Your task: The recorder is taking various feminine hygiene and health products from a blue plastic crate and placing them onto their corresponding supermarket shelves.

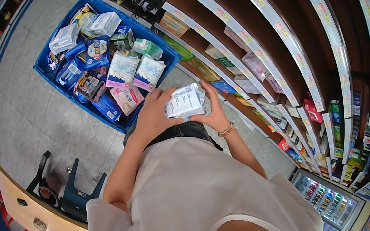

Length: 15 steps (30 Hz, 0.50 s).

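Between my hands, in front of my waist, is a white soft pack of sanitary pads (183, 101) with printing on its upper face. My left hand (154, 111) grips its left end, the thumb along the near edge. Around the right end curve the thumb and fingers of my right hand (213, 105), which has a beaded bracelet at the wrist. Just beyond them, a blue plastic crate (74, 109) on the floor is heaped with packs. Two white-and-pink cotton pad packs (122, 70) and a pink pack (127, 99) lie nearest my hands.
Tall shelves with white price rails (223, 14) run along the right, partly stocked with packs and boxes. At lower left stand a wooden table (56, 227) and a dark plastic stool (78, 193). A lit display case (328, 201) is at lower right.
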Tool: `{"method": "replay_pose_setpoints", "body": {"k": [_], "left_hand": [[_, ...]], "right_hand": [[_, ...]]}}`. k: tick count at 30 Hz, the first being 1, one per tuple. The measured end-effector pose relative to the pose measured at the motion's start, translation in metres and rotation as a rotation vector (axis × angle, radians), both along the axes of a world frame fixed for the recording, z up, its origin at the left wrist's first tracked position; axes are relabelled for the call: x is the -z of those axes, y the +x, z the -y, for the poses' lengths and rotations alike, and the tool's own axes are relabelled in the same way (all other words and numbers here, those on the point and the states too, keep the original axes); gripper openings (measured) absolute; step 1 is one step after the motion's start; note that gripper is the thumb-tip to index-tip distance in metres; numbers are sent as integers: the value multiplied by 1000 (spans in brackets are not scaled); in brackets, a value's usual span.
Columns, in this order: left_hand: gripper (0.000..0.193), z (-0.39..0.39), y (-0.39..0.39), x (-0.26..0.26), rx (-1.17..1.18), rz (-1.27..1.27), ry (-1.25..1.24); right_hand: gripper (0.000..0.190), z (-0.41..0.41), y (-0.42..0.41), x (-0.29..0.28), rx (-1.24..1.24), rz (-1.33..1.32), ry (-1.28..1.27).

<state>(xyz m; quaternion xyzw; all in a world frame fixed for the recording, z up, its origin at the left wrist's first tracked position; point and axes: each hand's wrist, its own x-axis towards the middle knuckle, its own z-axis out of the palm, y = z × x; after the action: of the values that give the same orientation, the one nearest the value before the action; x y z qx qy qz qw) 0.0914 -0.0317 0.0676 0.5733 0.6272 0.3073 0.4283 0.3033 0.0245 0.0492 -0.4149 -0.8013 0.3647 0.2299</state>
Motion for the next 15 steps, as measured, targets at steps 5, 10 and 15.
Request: {"method": "replay_pose_setpoints", "body": {"k": [5, 10, 15], "left_hand": [[75, -2, 4, -2, 59, -9, 44], [75, -5, 8, 2, 40, -24, 45], [74, -9, 11, 8, -6, -68, 93]], "right_hand": [[94, 3, 6, 6, -26, -158, -427], [87, 2, 8, 6, -37, -106, -354], [69, 4, 9, 22, -94, -184, -42]]}}
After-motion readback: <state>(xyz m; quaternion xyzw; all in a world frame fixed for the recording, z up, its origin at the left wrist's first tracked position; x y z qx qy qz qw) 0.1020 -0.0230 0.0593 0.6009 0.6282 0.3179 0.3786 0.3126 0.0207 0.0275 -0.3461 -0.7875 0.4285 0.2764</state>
